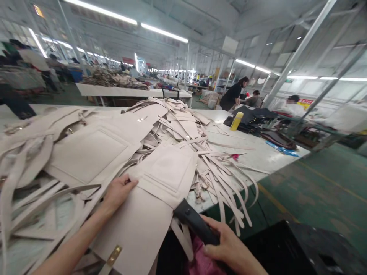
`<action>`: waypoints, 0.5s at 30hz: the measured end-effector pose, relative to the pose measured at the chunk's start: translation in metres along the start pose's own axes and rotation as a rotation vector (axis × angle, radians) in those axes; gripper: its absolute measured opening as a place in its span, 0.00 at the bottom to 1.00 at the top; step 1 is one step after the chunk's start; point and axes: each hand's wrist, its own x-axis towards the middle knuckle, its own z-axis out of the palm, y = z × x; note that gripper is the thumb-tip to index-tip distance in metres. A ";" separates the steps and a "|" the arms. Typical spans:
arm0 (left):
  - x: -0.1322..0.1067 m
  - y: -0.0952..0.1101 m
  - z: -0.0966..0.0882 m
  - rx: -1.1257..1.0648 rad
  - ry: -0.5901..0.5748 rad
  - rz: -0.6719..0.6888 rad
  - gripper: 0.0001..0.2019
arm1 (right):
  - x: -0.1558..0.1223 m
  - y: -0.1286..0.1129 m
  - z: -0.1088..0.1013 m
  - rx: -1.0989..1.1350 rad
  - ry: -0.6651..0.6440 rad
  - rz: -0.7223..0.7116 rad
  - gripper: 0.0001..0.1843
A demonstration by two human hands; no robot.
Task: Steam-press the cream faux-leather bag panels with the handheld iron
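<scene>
A large cream leather-like panel with a stitched rectangular pocket point(155, 208) lies at the near side of the pale bench point(266, 161), its upper part on the heap and its lower part running toward the person. The left hand point(122, 190) has its thumb and fingers closed on the panel's left edge, beside the seam below the pocket, probably to steady the sheet. The right hand point(225, 241) is wrapped around a long black handheld tool point(197, 221), whose far end meets the panel's right edge; whether it presses there or only rests, I cannot tell. Holding the two opposite edges likely stops the panel from sliding. The heap sits just beyond, seemingly so that pieces are within reach.

Counted, there is one black tool and one panel in hand, with one gold-coloured metal clasp point(115, 255) near its lower end. One more cream panel with a framed pocket point(91, 152) shows plainly to the left. The narrow cream straps point(219, 181) spilling over the right edge are too tangled to count. Farther off stand one yellow upright container point(236, 121) and, nearer, one small magenta scrap point(235, 157).
</scene>
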 end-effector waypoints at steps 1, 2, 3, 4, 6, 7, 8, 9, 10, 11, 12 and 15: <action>0.000 0.001 0.000 -0.003 -0.015 0.003 0.14 | 0.002 0.000 -0.001 -0.004 0.040 -0.024 0.35; -0.001 0.002 -0.001 -0.003 -0.017 0.002 0.14 | 0.003 -0.001 -0.003 -0.007 0.082 -0.046 0.34; -0.001 0.003 -0.001 0.000 -0.011 0.000 0.14 | 0.001 -0.002 -0.005 -0.007 0.117 -0.052 0.34; -0.002 0.004 -0.002 0.007 -0.006 -0.002 0.14 | -0.001 -0.003 -0.009 -0.004 0.140 -0.041 0.35; -0.002 0.005 -0.003 0.019 -0.012 -0.007 0.14 | -0.009 -0.003 -0.014 0.006 0.119 0.015 0.35; -0.002 0.006 -0.003 0.024 -0.015 -0.010 0.14 | -0.012 -0.001 -0.015 0.011 0.086 0.031 0.36; -0.003 0.006 -0.003 0.031 -0.016 -0.013 0.14 | -0.015 0.001 -0.014 0.014 0.052 0.029 0.35; -0.003 0.007 -0.003 0.039 -0.016 -0.014 0.14 | -0.016 0.003 -0.012 0.015 0.023 0.012 0.35; -0.004 0.009 -0.003 0.045 -0.013 -0.013 0.15 | -0.016 0.005 -0.009 0.012 -0.004 -0.006 0.35; -0.004 0.010 -0.002 0.047 -0.012 -0.013 0.15 | -0.014 0.006 -0.006 0.006 -0.021 -0.019 0.35; -0.005 0.012 -0.002 0.041 -0.015 -0.018 0.16 | -0.011 0.006 -0.002 0.000 -0.030 -0.019 0.35; -0.007 0.020 -0.008 -0.051 -0.068 -0.047 0.18 | 0.001 -0.001 0.005 -0.025 0.015 -0.015 0.36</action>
